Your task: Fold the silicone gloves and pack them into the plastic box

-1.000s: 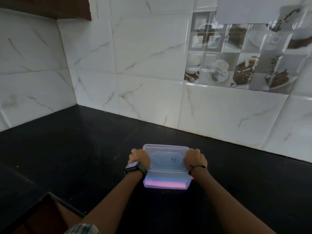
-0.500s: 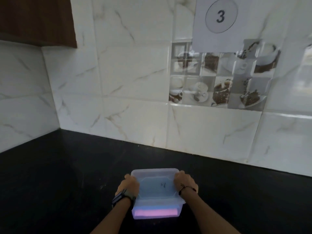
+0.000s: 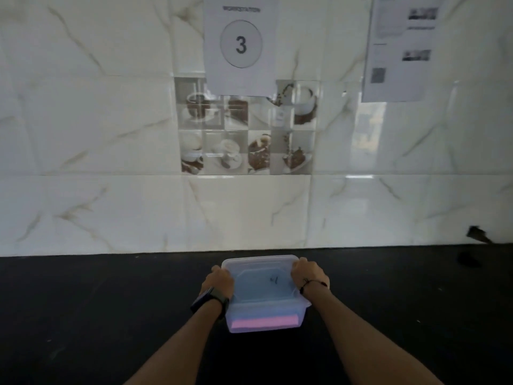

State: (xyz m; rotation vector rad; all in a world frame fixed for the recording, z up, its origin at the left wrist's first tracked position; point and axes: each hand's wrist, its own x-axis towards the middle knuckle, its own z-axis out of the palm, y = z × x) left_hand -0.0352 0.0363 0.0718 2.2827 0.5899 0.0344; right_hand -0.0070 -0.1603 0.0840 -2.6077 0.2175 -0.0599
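Observation:
A translucent plastic box (image 3: 263, 320) stands on the black counter (image 3: 97, 301), its lid (image 3: 261, 282) lying on top. Through the front wall a pink band of the folded silicone gloves (image 3: 263, 321) shows. My left hand (image 3: 219, 282) grips the lid's left edge, a dark watch on its wrist. My right hand (image 3: 308, 273) grips the lid's right edge, a thin black cord around the wrist. Both hands press down on the lid.
A white marble-tiled wall (image 3: 111, 212) rises right behind the box. On it hang a paper sign with the number 3 (image 3: 241, 44) and another printed sheet (image 3: 399, 48). A small dark object (image 3: 476, 234) sits at the far right by the wall.
The view has tilted up and swung right, so the wall signs have come into sight. Both hands stay on the lid's edges and the box has not visibly moved on the counter.

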